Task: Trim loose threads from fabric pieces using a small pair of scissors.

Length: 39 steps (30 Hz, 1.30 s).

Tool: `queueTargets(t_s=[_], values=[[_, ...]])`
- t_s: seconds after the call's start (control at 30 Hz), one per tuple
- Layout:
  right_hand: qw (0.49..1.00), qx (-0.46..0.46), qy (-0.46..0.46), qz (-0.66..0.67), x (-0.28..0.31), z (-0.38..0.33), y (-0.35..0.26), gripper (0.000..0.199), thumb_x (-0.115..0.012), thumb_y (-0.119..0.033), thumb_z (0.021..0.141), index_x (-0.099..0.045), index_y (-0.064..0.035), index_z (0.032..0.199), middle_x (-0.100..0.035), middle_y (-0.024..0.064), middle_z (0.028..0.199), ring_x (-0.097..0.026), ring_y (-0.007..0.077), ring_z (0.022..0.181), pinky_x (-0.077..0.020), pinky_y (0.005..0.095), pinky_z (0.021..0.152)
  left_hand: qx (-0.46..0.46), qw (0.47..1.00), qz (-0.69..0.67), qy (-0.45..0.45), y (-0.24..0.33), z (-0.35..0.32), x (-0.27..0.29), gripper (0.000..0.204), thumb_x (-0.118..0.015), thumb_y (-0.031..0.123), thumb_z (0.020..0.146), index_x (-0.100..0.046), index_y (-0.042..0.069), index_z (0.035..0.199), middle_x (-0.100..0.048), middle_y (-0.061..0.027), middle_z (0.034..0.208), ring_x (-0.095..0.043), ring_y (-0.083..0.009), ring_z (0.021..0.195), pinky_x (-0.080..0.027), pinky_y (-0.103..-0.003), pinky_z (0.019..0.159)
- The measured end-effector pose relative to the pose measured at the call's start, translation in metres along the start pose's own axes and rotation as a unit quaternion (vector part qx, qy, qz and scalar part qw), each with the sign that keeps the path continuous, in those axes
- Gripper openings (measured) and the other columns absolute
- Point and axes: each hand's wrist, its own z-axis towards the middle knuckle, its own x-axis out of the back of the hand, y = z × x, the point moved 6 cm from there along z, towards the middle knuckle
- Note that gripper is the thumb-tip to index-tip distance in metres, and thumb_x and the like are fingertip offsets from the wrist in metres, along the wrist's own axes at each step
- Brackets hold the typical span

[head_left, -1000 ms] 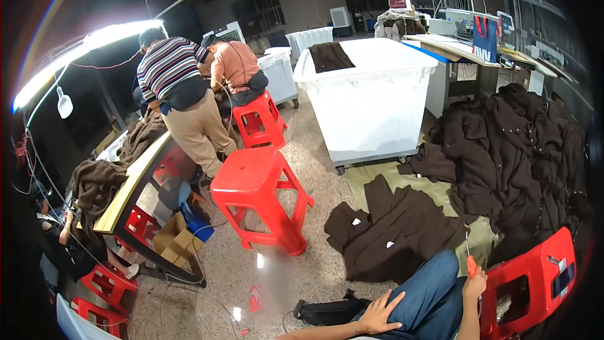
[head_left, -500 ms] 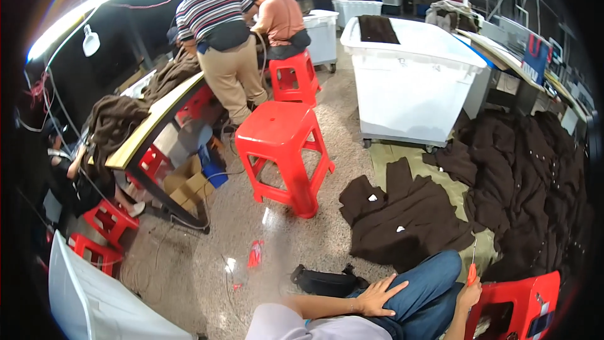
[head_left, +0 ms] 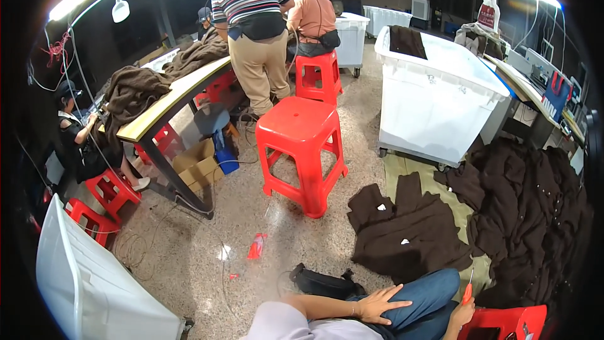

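Observation:
My left hand point(head_left: 384, 304) lies flat on the blue jeans over my knee, its fingers spread and nothing in it. Further right, my right hand point(head_left: 462, 315) grips the orange handle of a screwdriver point(head_left: 467, 294), whose thin metal shaft points up and away from me. A red stool point(head_left: 531, 322) stands just right of that hand, partly cut off by the picture's lower edge. Dark brown knitted garments point(head_left: 409, 233) with small white tags are spread on the floor beyond my knees. A black pouch point(head_left: 324, 281) rests on the floor by my left forearm.
A large heap of brown garments point(head_left: 528, 214) covers the floor at right. Ahead stand a red stool point(head_left: 299, 126) and a white wheeled bin point(head_left: 437, 101). Another white bin point(head_left: 94, 277) is at lower left. People work around a table point(head_left: 148, 123); cables point(head_left: 135, 249) trail nearby.
The view has shifted, so the surroundings appear further right and the upper scene lower. My left hand still rests on the knee; my right still holds the screwdriver.

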Motion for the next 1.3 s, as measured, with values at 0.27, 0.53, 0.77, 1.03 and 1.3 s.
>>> queueTargets(t_s=[0.27, 0.53, 0.77, 1.03, 1.3], values=[[0.999, 0.018, 0.049, 0.000, 0.000, -0.001, 0.006, 0.019, -0.062, -0.019, 0.090, -0.054, -0.0064, 0.102, -0.062, 0.0146, 0.090, -0.063, 0.0364, 0.084, -0.0523, 0.0479, 0.067, -0.012, 1.000, -0.008, 0.000, -0.001, 0.002, 0.000, 0.083, -0.061, 0.048, 0.084, -0.019, 0.035, 0.154, 0.004, -0.0266, 0.158, -0.009, -0.0465, 0.145, -0.017, -0.057, 0.115], [0.997, 0.063, 0.029, -0.011, -0.008, 0.003, 0.009, 0.021, -0.064, -0.021, 0.089, -0.054, -0.0061, 0.100, -0.063, 0.0162, 0.086, -0.064, 0.0376, 0.079, -0.0516, 0.0490, 0.066, -0.125, 0.957, 0.147, -0.216, 0.052, -0.003, 0.289, 0.064, -0.072, 0.040, 0.079, -0.055, 0.009, 0.132, -0.050, -0.0286, 0.135, -0.047, -0.0419, 0.129, -0.034, -0.048, 0.110], [0.998, 0.038, 0.049, -0.018, -0.004, 0.001, 0.009, 0.023, -0.058, -0.031, 0.095, -0.054, -0.0084, 0.099, -0.065, 0.0162, 0.082, -0.065, 0.0384, 0.074, -0.0512, 0.0496, 0.060, 0.017, 0.586, 0.230, 0.777, 0.118, -0.195, 0.606, 0.019, -0.055, 0.014, 0.093, -0.057, -0.001, 0.105, -0.058, -0.0083, 0.100, -0.056, -0.0204, 0.086, -0.047, -0.033, 0.083], [0.995, 0.055, 0.065, 0.048, 0.002, -0.005, 0.008, 0.029, -0.056, -0.035, 0.096, -0.055, -0.0064, 0.100, -0.064, 0.0175, 0.082, -0.064, 0.0397, 0.075, -0.0497, 0.0503, 0.061, 0.164, 0.795, -0.132, 0.569, -0.169, -0.126, 0.337, 0.023, -0.065, 0.009, 0.089, -0.061, 0.003, 0.111, -0.063, 0.0015, 0.092, -0.060, -0.0092, 0.083, -0.051, -0.026, 0.074], [0.997, 0.038, 0.059, 0.042, 0.011, -0.014, 0.015, 0.031, -0.056, -0.036, 0.096, -0.056, -0.0060, 0.101, -0.064, 0.0186, 0.083, -0.064, 0.0413, 0.075, -0.0488, 0.0509, 0.062, 0.173, 0.908, -0.330, 0.192, -0.145, -0.064, 0.081, 0.025, -0.064, 0.016, 0.089, -0.063, 0.003, 0.111, -0.067, -0.0071, 0.089, -0.061, -0.0125, 0.081, -0.051, -0.029, 0.074]])
